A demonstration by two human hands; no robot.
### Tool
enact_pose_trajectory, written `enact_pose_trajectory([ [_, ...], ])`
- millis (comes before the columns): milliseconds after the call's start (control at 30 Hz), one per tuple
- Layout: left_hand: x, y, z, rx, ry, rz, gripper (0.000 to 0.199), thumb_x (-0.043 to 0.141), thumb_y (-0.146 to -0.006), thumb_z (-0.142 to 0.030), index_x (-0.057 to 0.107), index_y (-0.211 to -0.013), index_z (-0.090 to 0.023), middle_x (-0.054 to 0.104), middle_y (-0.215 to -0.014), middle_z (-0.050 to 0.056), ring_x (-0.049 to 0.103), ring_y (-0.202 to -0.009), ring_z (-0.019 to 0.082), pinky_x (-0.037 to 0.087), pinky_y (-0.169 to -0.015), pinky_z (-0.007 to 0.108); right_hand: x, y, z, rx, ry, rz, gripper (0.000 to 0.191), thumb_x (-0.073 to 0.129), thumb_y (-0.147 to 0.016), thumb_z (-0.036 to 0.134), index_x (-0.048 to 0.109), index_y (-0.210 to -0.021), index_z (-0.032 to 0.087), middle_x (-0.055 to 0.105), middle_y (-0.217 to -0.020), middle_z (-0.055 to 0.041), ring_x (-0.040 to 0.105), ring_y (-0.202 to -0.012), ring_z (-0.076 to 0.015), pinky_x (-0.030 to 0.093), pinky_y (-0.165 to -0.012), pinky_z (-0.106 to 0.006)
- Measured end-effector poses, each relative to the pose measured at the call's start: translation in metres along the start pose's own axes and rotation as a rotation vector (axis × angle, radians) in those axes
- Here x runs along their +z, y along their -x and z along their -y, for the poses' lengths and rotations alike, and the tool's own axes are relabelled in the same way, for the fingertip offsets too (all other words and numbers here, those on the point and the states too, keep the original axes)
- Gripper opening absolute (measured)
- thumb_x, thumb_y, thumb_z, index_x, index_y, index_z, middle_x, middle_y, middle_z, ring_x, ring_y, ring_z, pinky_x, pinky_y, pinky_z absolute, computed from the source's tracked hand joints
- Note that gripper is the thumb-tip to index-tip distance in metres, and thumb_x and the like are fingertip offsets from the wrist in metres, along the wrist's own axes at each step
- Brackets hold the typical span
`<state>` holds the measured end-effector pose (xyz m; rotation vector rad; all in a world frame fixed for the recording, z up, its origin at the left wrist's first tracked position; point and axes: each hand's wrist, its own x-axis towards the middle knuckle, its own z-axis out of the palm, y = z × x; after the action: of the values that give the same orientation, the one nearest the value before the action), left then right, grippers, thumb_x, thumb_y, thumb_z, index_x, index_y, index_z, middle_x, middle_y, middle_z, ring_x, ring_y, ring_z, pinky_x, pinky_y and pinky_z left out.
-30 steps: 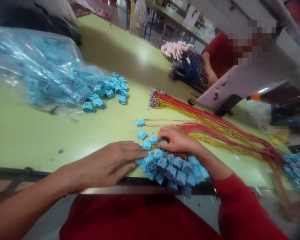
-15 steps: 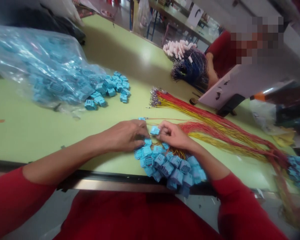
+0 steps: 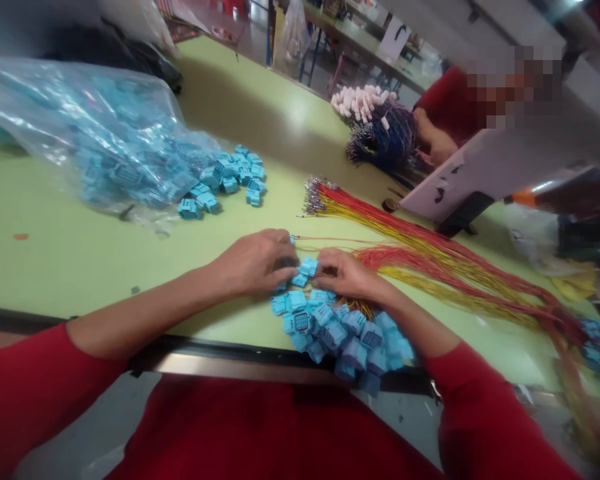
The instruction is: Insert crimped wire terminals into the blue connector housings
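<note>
Close to the table's front edge, both hands are over a bunch of light-blue plastic connector housings with red and yellow wires. Pinched at the fingertips of my right hand is one blue connector housing. My left hand is curled, its thumb and fingers at another blue connector housing just below the first; its fingertips are partly hidden. Behind the left fingers, a further wired housing peeks out. Red and yellow wires run off to the right from the bunch.
A clear plastic bag of blue housings lies at left, several loose housings spilling from its mouth. Beyond my hands lies a bundle of red and yellow wires with metal terminals. Opposite, a co-worker's arm is beside dark-blue wires.
My left fingers have shifted slightly up and now cover most of the wired housing behind them. The housing in my right hand has come down beside another one at the left fingertips.
</note>
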<state>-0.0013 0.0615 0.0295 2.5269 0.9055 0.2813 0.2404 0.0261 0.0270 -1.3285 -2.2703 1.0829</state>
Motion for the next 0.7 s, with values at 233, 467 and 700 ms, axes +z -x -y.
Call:
enact_pose_trajectory([
  [233,0.006,0.004,0.017,-0.035,0.027,-0.031,0.046,0.049,-0.092,-0.024,0.063,-0.135,-0.017,0.063,-0.117,0.013,0.066,-0.095,0.027,0.048,-0.078,0.035,0.006,-0.002,-0.004,0.138,-0.396,-0.215,0.013,0.064,-0.091,0.03,0.064,-0.1,0.02,0.072,-0.098,-0.0039,0.064,-0.096,-0.0202,0.047,-0.093,-0.036],
  [467,-0.003,-0.01,0.024,-0.096,0.026,-0.091,0.044,0.062,-0.087,-0.026,0.067,-0.13,-0.019,0.064,-0.113,0.011,0.065,-0.095,0.026,0.046,-0.077,0.033,0.008,-0.006,-0.007,0.162,-0.38,-0.302,0.017,0.059,-0.095,0.039,0.054,-0.092,0.022,0.063,-0.076,0.0012,0.058,-0.077,-0.0168,0.047,-0.084,-0.035],
  [700,-0.004,-0.005,0.02,-0.18,0.07,-0.153,0.03,0.06,-0.088,-0.034,0.071,-0.111,-0.016,0.067,-0.097,0.009,0.064,-0.085,0.023,0.044,-0.072,0.032,0.008,-0.011,0.005,0.248,-0.091,-0.114,0.033,0.086,-0.07,0.031,0.06,-0.088,0.021,0.052,-0.073,0.004,0.047,-0.066,-0.0136,0.035,-0.062,-0.028],
])
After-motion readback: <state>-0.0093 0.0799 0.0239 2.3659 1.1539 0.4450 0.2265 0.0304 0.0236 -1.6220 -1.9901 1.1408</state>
